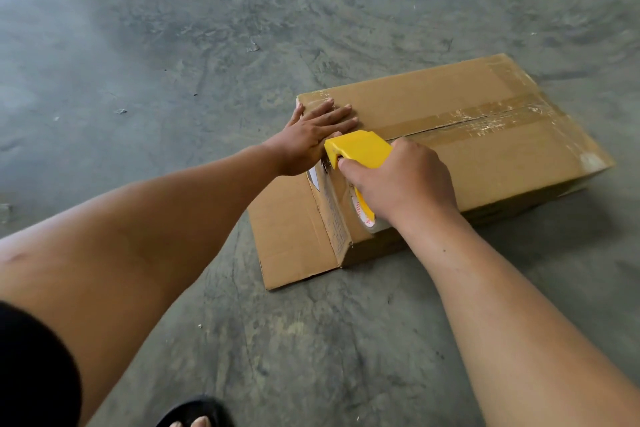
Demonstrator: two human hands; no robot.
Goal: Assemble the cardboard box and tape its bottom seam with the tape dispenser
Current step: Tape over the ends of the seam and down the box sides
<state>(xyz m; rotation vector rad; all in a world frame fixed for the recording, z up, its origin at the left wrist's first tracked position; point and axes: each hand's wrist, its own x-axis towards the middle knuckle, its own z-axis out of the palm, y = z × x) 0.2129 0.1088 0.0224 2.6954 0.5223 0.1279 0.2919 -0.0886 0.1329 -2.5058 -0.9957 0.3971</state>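
Observation:
A brown cardboard box [485, 156] lies flat-side up on the concrete floor, its closed flaps meeting at a centre seam [478, 120] covered with old clear tape. My left hand [311, 135] presses flat on the box's near-left corner, fingers straight. My right hand [405, 180] grips the yellow tape dispenser [360, 149], whose front sits at the box's near end of the seam. The tape roll [363, 215] shows below my hand, against the box's end face. A loose end flap [291, 236] lies out on the floor.
Grey concrete floor [173, 45] surrounds the box on all sides, with small scraps of debris. My sandalled foot [194, 416] is at the bottom edge, and my knee [31, 357] fills the lower left.

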